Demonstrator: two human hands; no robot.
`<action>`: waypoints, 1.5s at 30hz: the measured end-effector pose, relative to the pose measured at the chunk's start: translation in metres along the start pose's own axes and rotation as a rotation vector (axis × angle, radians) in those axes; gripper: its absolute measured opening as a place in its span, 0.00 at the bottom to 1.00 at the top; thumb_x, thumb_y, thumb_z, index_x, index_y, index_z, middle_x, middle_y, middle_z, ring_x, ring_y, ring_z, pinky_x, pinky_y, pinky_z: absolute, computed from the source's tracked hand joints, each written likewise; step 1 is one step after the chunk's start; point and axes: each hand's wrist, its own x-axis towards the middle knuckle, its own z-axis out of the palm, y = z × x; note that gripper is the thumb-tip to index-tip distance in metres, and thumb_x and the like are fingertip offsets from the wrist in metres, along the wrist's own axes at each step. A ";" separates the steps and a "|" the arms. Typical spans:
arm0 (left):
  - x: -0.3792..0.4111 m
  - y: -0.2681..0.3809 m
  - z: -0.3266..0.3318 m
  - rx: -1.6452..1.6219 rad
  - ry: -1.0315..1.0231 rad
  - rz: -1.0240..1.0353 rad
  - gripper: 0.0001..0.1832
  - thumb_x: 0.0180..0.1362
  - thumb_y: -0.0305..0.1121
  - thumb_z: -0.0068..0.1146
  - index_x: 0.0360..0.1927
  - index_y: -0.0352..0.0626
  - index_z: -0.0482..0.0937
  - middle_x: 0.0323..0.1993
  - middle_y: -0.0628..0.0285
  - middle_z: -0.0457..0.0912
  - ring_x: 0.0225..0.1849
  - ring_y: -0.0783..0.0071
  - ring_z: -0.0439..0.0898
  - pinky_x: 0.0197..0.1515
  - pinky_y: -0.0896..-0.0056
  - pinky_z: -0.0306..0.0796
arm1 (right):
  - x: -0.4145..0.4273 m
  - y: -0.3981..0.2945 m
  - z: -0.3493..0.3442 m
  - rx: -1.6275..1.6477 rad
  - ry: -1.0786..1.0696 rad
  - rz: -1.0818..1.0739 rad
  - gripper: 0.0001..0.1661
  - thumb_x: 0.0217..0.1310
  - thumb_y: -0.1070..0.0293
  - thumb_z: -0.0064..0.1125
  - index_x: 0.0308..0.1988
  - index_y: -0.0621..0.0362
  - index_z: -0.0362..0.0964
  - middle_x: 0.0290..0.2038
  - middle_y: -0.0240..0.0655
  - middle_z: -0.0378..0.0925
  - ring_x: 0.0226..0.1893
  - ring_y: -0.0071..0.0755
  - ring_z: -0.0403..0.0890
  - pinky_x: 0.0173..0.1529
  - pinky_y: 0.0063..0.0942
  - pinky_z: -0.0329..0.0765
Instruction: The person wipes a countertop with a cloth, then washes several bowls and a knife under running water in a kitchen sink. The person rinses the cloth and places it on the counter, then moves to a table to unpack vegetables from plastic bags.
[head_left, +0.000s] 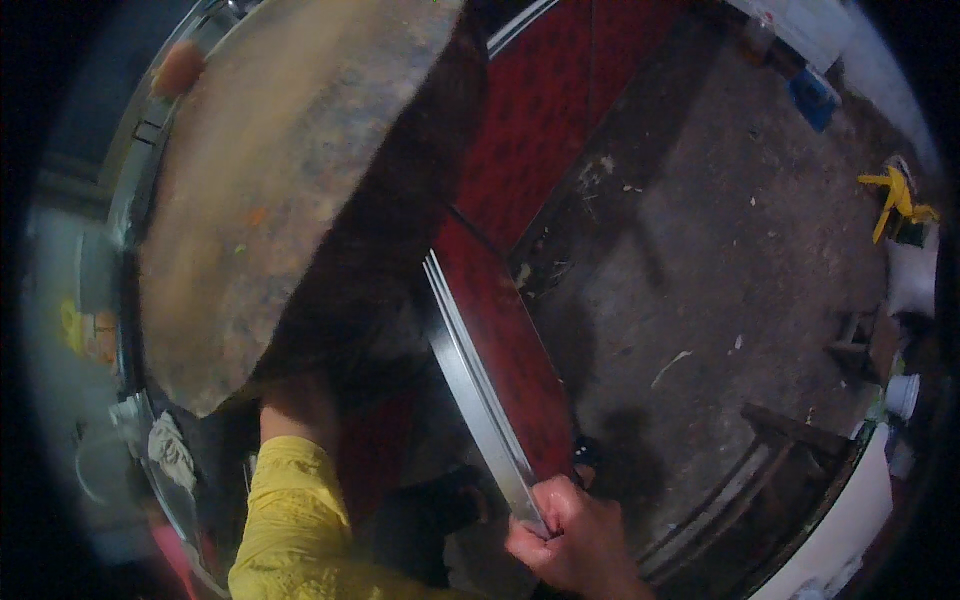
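My right hand (574, 529), at the lower middle, is closed around the near end of a silvery metal edge strip (480, 405) beside a dark red panel (517, 337). My left forearm, in a yellow sleeve (289, 502), reaches up from the bottom; the hand itself is hidden behind a large tan, mottled board (247, 247). Small orange and green scraps lie on the board, which is partly blurred. Whether my left hand touches the board cannot be seen. Another red panel (540, 112) stretches beyond the first.
Dark, stained floor (690, 247) with small litter spreads to the right. A yellow object (896, 199), a blue dustpan-like thing (812, 97) and a white container (902, 396) stand along the right rim. A slatted frame (720, 495) is at lower right, a crumpled cloth (172, 450) at left.
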 end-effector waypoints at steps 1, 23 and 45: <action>0.000 0.000 -0.002 0.030 0.015 0.012 0.17 0.60 0.37 0.52 0.49 0.38 0.76 0.47 0.51 0.78 0.50 0.55 0.76 0.52 0.59 0.72 | 0.001 -0.002 0.000 -0.013 -0.006 0.006 0.13 0.42 0.69 0.65 0.28 0.57 0.67 0.19 0.36 0.72 0.19 0.38 0.75 0.28 0.33 0.75; -0.470 -0.016 -0.071 0.960 0.168 0.337 0.12 0.57 0.35 0.50 0.25 0.39 0.79 0.30 0.52 0.80 0.39 0.52 0.77 0.43 0.58 0.70 | -0.018 -0.071 0.083 0.046 0.115 0.150 0.15 0.53 0.65 0.64 0.32 0.59 0.65 0.21 0.35 0.73 0.22 0.29 0.74 0.30 0.30 0.72; -0.587 0.111 -0.407 0.712 0.712 0.160 0.15 0.62 0.39 0.48 0.31 0.40 0.81 0.31 0.54 0.83 0.33 0.64 0.82 0.38 0.66 0.73 | 0.001 -0.127 0.290 0.365 -0.339 0.379 0.31 0.61 0.42 0.49 0.53 0.55 0.66 0.48 0.38 0.75 0.48 0.39 0.77 0.51 0.41 0.72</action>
